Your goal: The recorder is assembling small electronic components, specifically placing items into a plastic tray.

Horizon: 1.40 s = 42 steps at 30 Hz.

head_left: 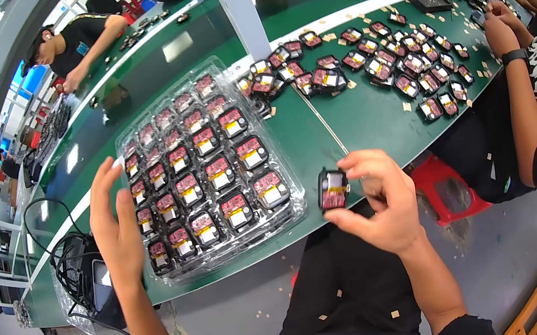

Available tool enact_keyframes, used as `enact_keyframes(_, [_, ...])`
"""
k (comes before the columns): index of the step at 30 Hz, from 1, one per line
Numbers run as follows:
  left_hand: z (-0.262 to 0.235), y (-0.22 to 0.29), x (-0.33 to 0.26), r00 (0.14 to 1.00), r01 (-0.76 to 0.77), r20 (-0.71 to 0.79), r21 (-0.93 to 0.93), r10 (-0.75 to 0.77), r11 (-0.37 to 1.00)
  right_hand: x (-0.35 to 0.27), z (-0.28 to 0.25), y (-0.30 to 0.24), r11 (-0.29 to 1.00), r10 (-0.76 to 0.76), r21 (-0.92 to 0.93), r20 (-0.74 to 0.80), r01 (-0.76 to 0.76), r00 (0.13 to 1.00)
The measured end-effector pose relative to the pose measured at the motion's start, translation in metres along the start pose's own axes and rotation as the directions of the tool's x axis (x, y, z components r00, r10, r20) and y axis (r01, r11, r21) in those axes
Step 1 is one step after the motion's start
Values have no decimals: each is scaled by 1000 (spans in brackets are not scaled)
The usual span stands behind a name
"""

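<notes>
My right hand [388, 201] pinches a small black-cased electronic module [333, 189] between thumb and fingers, just past the table's near edge. A red circuit board and a yellow strip show on the module's face. My left hand [115, 225] stands at the left edge of a clear plastic tray [286, 168], fingers stretched out and nothing seen in them. I cannot tell whether it touches the tray. Rows of similar modules [219, 173] fill the tray's pockets, and more trays seem stacked underneath.
Loose modules [414, 63] lie heaped on the green table [292, 138] to the right. A black device with cables [89, 283] sits at the left. A grey post [237, 13] rises behind the tray. A co-worker [513, 98] sits at the right beside a red stool [446, 191].
</notes>
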<state>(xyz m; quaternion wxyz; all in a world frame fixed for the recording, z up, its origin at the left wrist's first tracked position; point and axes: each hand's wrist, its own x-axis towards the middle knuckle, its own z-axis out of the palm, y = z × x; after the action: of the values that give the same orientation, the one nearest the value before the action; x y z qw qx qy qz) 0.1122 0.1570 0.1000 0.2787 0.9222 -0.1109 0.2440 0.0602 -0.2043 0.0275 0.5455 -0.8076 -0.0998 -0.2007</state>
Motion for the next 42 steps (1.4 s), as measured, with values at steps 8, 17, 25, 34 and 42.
enact_keyframes(8, [59,129,-91,772,635,635,-768,-30,76,-18,-6,-20,912,-324,347,287,218,901])
enact_keyframes(17, [83,134,-116,685,700,716,-698,-132,-154,-26,-8,-27,952,-273,225,329,206,904])
enact_keyframes(25, [98,127,-122,831,488,538,-827,-140,-280,-45,-16,-27,940,-269,-122,303,318,914])
enact_keyframes(34, [102,128,-123,803,526,566,-820,-185,-225,-51,-4,-15,810,-478,-295,169,507,862])
enact_keyframes(42, [104,122,-128,814,514,552,-829,-178,-222,-50,-2,-17,815,-461,-289,203,503,864])
